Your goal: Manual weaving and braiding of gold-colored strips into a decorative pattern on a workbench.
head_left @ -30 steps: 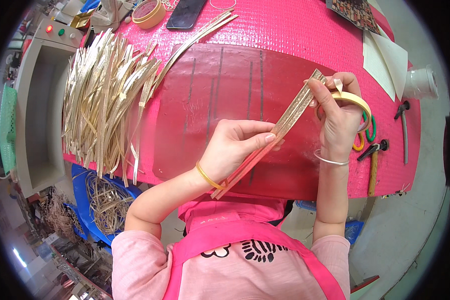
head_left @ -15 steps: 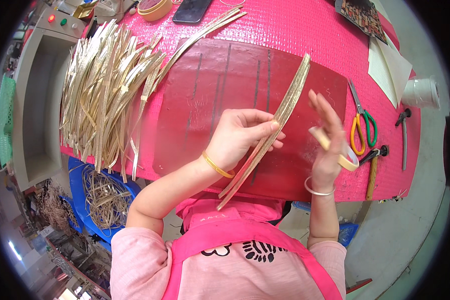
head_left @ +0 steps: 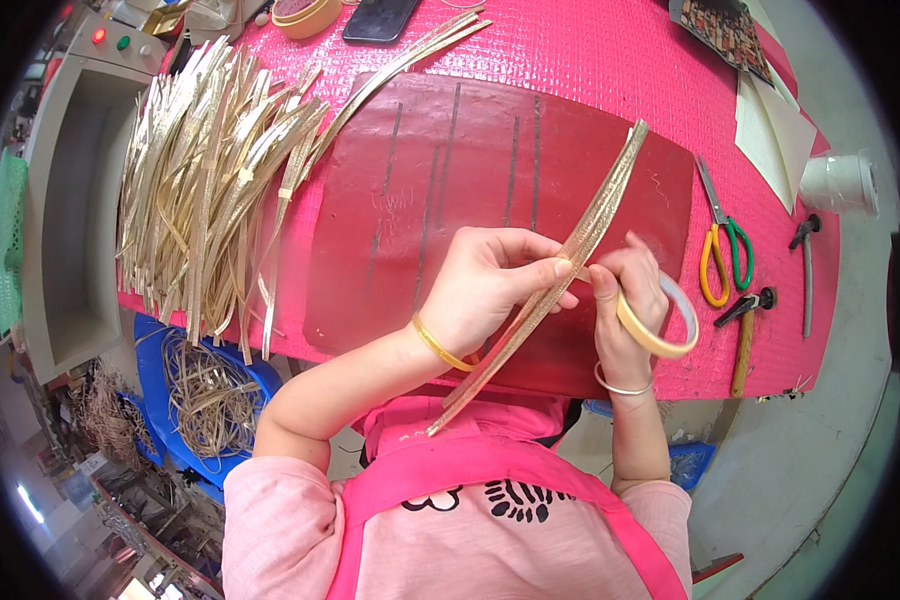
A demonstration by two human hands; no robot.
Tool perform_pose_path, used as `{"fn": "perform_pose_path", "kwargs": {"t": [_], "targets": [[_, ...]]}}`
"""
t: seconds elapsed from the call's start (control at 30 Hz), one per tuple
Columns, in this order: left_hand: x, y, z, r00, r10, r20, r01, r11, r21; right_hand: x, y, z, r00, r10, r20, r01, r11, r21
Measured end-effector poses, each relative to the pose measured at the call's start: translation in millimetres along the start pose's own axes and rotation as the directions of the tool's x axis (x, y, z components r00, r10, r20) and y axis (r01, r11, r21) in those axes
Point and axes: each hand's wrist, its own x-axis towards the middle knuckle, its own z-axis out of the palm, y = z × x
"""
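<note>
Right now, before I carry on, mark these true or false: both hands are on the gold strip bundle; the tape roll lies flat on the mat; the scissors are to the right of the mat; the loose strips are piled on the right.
1. Both hands hold the long bundle of flat gold woven strips. True: left hand and right hand pinch it mid-length.
2. The tan roll of tape lies flat on the dark red mat. False: it hangs on the right hand.
3. The yellow-and-green-handled scissors lie right of the mat. True.
4. The pile of loose gold strips is on the right. False: it is on the left.
</note>
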Motion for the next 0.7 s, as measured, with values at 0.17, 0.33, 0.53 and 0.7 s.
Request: {"fn": "perform_pose_path", "kwargs": {"t": [0.17, 0.33, 0.53, 0.7], "targets": [[4.8, 2.4, -2.3, 0.995, 0.081, -0.061, -0.081, 0.997, 0.007, -2.5, -10.9, -8.4, 0.950, 0.312, 0.010, -0.278, 0.832, 0.480], [0.6, -0.3, -1.4, 0.990, 0.132, -0.056, -0.133, 0.991, -0.008, 13.7, -22.2, 1.3, 0.960, 0.229, 0.161, -0.279, 0.827, 0.489], [-3.1, -2.9, -3.9, 0.986, 0.160, -0.042, -0.159, 0.987, 0.013, 18.7, -32.0, 5.0, 0.953, 0.240, 0.185, -0.299, 0.838, 0.457], [-8.0, -1.8, -4.5, 0.986, 0.165, 0.004, -0.165, 0.986, 0.020, 18.0, -30.2, 5.8, 0.947, 0.266, 0.178, -0.310, 0.902, 0.301]]}}
